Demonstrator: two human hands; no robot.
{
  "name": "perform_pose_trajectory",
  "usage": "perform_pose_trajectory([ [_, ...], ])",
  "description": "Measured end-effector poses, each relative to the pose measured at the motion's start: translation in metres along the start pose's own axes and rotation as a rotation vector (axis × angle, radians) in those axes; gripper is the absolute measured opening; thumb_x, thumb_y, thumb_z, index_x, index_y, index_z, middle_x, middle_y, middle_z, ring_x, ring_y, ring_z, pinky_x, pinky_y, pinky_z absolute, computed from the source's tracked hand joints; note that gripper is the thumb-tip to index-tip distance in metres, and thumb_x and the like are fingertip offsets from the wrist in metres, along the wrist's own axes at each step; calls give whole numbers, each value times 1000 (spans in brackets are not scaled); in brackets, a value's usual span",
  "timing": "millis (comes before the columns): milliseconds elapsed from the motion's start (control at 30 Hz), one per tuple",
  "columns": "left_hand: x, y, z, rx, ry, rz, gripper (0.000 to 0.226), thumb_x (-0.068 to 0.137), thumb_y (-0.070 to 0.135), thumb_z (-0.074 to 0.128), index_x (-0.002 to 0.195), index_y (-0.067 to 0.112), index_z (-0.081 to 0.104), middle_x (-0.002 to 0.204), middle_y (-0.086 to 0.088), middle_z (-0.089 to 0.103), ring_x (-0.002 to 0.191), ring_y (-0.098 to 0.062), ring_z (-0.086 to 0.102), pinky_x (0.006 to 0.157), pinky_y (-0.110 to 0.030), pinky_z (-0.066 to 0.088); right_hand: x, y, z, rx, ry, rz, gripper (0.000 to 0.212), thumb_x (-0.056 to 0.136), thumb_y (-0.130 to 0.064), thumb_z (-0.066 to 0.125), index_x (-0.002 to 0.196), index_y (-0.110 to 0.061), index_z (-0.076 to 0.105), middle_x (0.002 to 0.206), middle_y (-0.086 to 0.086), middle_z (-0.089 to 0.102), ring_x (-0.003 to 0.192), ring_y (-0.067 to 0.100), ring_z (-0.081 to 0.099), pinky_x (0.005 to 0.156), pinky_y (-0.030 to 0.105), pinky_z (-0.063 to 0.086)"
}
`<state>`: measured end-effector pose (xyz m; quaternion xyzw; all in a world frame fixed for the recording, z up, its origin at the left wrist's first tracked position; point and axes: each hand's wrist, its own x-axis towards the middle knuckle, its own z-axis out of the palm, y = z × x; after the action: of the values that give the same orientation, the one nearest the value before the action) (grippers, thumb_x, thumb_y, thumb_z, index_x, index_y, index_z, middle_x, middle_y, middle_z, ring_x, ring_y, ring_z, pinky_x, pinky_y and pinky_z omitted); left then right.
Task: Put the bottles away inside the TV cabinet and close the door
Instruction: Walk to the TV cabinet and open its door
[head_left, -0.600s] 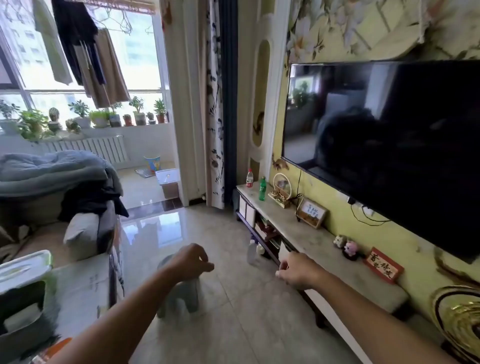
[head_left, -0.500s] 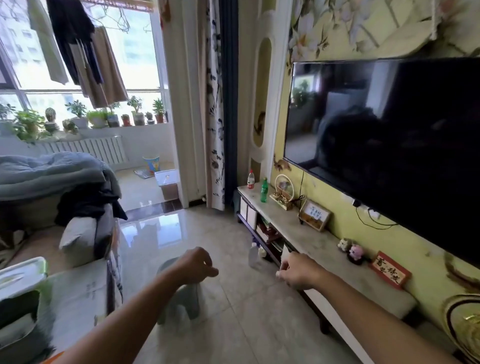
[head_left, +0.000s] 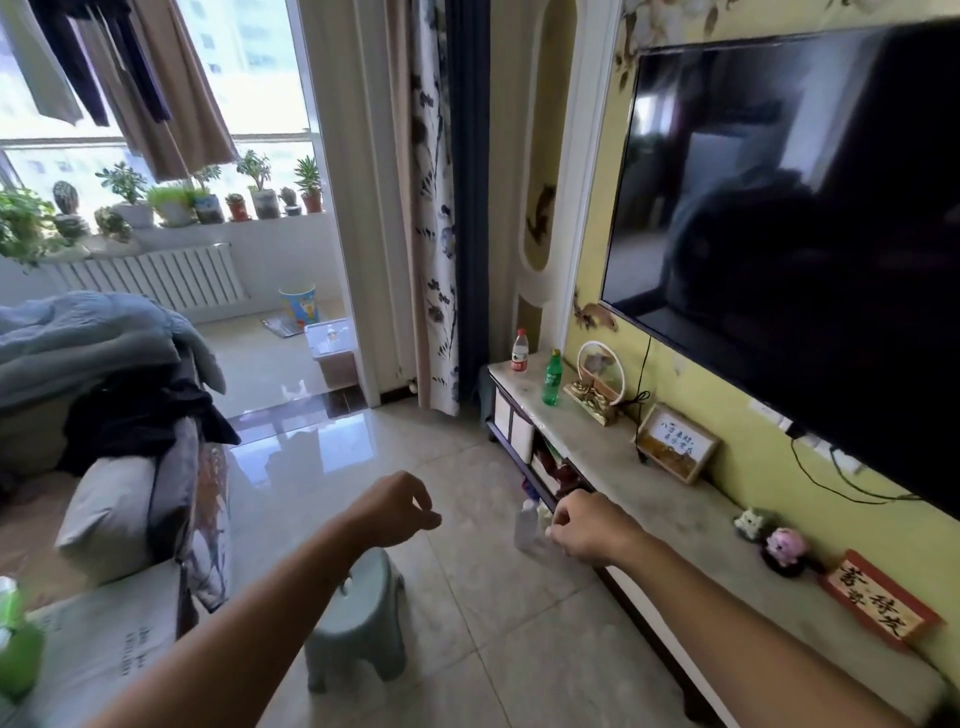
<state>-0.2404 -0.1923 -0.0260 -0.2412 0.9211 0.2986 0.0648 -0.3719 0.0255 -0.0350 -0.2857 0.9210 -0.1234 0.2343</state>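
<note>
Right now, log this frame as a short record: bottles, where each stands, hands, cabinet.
bottles on cabinet top: red-capped clear bottle, green bottle, both upright at the far end
bottle on floor: pale bottle beside the cabinet, partly hidden by the right hand
left hand: empty, loosely curled, above the stool
right hand: empty, near the TV cabinet front edge
cabinet door: state not clear
</note>
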Motion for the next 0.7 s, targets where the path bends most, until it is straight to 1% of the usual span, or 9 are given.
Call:
perform_pose_trajectory([
  [67, 30, -6, -12, -11, -1, -12, 30, 83, 29, 72, 103, 7, 70, 91, -6, 61, 81, -20, 59, 84, -37, 54, 29, -6, -6, -13, -17, 18, 19, 88, -36, 60, 74, -23, 63, 104, 7, 74, 98, 24, 66, 77, 31, 48],
  [200, 102, -19, -29, -19, -28, -18, 30, 83, 29, 72, 102, 6, 69, 85, -3, 58, 77, -19, 55, 81, -34, 51, 94, -16, -15, -3, -36, 36, 25, 88, -36, 59, 102, -18, 69, 111, 6, 71, 104, 24, 64, 83, 33, 49],
  [267, 144, -27, -37, -22, -44, -3, 30, 83, 28, 71, 102, 6, 69, 77, 1, 56, 74, -17, 54, 79, -32, 50, 131, -22, -19, 12, -28, 57, 24, 88, -34, 59, 96, -14, 71, 105, 7, 72, 99, 25, 65, 81, 33, 50],
  [300, 165, -31, -40, -7, -65, 10, 30, 84, 29, 71, 104, 6, 69, 77, 2, 55, 75, -16, 54, 78, -31, 49, 150, -25, -20, 17, -25, 68, 24, 88, -33, 59, 88, -13, 71, 96, 7, 71, 92, 25, 65, 77, 33, 50],
  [367, 205, -41, -47, 29, -103, 35, 33, 84, 31, 70, 108, 8, 68, 87, -1, 59, 81, -17, 55, 77, -29, 48, 185, -33, -24, 35, -16, 91, 26, 87, -32, 59, 67, -16, 62, 75, 0, 62, 77, 22, 58, 65, 30, 45],
  [400, 224, -46, -52, 47, -111, 43, 34, 83, 32, 70, 108, 9, 68, 94, -4, 62, 83, -17, 55, 77, -28, 48, 203, -39, -27, 51, -13, 112, 27, 87, -31, 58, 64, -18, 58, 72, -2, 58, 74, 20, 55, 61, 29, 41],
  [500, 277, -59, -69, 60, -134, 68, 33, 84, 33, 70, 108, 11, 69, 100, -4, 60, 81, -16, 55, 75, -27, 47, 249, -55, -38, 70, -29, 156, 22, 87, -31, 59, 70, -18, 62, 77, -1, 62, 81, 22, 61, 60, 27, 41],
  [600, 332, -63, -90, 71, -154, 106, 31, 85, 30, 68, 108, 9, 69, 97, -1, 56, 83, -15, 54, 73, -25, 43, 291, -67, -54, 88, -10, 189, 21, 88, -30, 60, 95, -13, 71, 102, 8, 72, 98, 26, 66, 75, 30, 49],
  [700, 384, -63, -103, 63, -159, 125, 29, 85, 28, 69, 106, 7, 70, 95, -2, 57, 76, -12, 53, 68, -23, 42, 328, -71, -70, 71, 0, 217, 23, 88, -31, 61, 102, -16, 71, 112, 8, 71, 103, 26, 65, 80, 30, 49],
])
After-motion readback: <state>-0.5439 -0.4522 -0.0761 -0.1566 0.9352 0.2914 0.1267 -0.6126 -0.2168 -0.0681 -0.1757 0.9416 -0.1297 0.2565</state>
